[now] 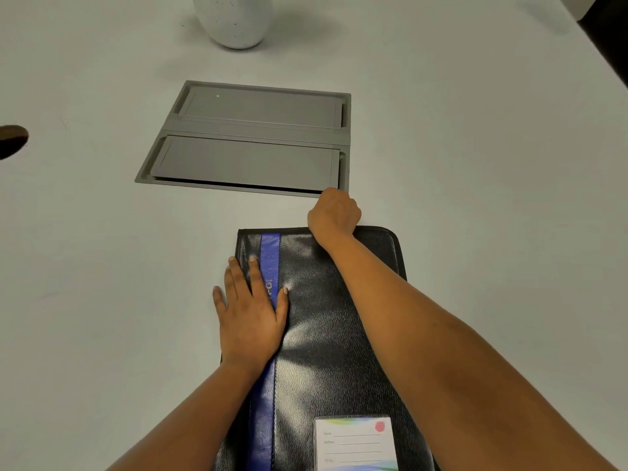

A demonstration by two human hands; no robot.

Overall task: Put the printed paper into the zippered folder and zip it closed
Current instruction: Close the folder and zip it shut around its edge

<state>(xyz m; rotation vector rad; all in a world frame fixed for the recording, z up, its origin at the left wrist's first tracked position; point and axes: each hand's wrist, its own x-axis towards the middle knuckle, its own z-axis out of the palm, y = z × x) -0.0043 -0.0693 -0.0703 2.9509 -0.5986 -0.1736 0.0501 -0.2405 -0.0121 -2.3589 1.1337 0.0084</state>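
Note:
The black zippered folder (pixel 326 328) with a blue stripe and a white name card lies closed on the white table, running from the bottom edge toward the middle. My left hand (pixel 249 311) rests flat, fingers spread, on its left side over the stripe. My right hand (pixel 334 212) is curled at the folder's far edge, fingers closed down over the zipper line; the zipper pull itself is hidden under the hand. No printed paper shows anywhere.
A grey recessed cable hatch (pixel 251 139) with two lids sits in the table (pixel 102 266) just beyond the folder. A white speckled vase (pixel 234 18) stands at the far edge. A dark object (pixel 12 141) pokes in at the left edge.

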